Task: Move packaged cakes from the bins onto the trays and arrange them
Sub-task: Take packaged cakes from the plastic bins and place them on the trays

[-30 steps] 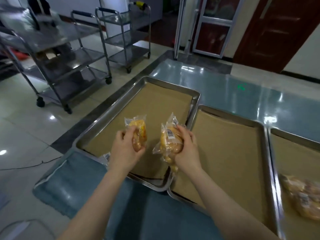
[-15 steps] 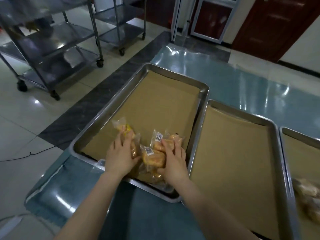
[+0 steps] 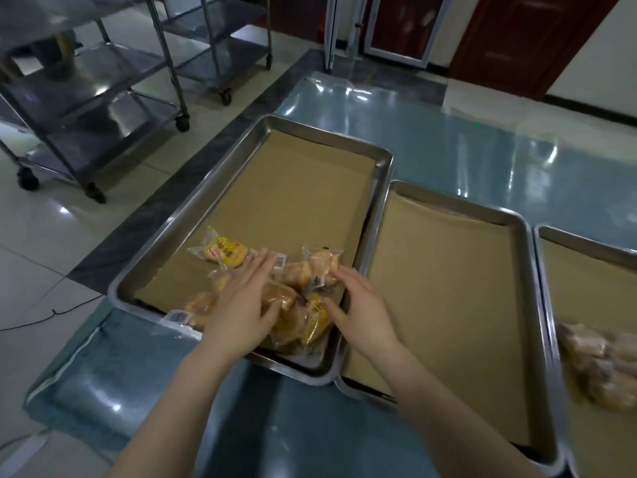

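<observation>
At the near end of the leftmost shallow steel tray (image 3: pixel 213 188), a loose heap of clear-wrapped golden packaged cakes (image 3: pixel 293 301) lies on its brown paper liner (image 3: pixel 296 188), dumped rather than ordered. One yellow-labelled cake (image 3: pixel 225 253) sits just beyond the heap toward the tray's left rim, probably the start of a row. The hands are apart and unclenched. The left hand (image 3: pixel 241 312) lies flat on the heap with straight fingers. The right hand (image 3: pixel 362 312) touches the heap's right side with relaxed fingers, a stance suited to spreading wrappers. Against that tray's right rim sits a second paper-lined steel tray (image 3: pixel 524 236). Further right, blurred wrapped cakes (image 3: pixel 603 367) fill a third. All rest on the glossy blue-grey counter (image 3: pixel 448 132). Wheeled steel trolleys (image 3: pixel 86 98) stand off the tray's left.
</observation>
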### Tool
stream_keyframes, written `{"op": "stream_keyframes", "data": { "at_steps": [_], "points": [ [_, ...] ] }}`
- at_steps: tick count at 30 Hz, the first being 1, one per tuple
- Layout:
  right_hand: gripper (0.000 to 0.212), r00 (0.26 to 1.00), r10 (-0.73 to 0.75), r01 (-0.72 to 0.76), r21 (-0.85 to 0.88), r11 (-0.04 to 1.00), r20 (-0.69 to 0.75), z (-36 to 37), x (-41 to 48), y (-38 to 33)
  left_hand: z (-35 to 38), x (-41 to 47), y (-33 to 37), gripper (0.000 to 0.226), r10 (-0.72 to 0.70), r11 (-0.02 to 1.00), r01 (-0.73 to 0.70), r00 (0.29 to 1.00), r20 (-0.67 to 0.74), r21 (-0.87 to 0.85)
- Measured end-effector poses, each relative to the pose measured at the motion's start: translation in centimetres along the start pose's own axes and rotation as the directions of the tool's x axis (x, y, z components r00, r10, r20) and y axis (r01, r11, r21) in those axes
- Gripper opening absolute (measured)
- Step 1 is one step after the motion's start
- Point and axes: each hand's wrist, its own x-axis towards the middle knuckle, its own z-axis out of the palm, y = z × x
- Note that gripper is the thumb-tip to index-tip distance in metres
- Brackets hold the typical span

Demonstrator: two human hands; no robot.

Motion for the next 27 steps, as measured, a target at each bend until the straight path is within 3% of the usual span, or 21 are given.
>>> {"op": "stream_keyframes", "data": {
  "at_steps": [2,5,13,19,27],
  "points": [
    [0.036,0.997,0.039,-0.04,-0.009,0.999,-0.063,-1.9,-1.1,1.2,0.8,0.0,2.2,0.068,0.022,1.0,-0.022,1.0,-0.009,-0.007],
    [0.025,0.987,0.095,-0.092,0.027,0.995,-0.13,-4.8,-3.3,4.2,2.6,-0.1,5.6,0.063,0.094,0.996,-0.094,0.995,0.017,-0.01],
    [0.021,0.924,0.181,-0.169,0.067,0.983,-0.336,-13.8,-11.4,14.5,9.0,-1.3,17.8,0.047,0.263,0.965,-0.262,0.964,0.046,-0.019],
    [0.024,0.863,0.283,-0.259,0.114,0.959,-0.418,-20.6,-17.4,22.9,14.8,-1.6,25.6,0.045,0.257,0.964,-0.248,0.961,0.106,-0.095],
    [0.021,0.712,0.431,-0.377,0.217,0.901,-0.554,-26.7,-21.5,31.2,20.6,-1.8,32.6,0.043,0.281,0.959,-0.272,0.945,0.169,-0.078]
  ]
}}
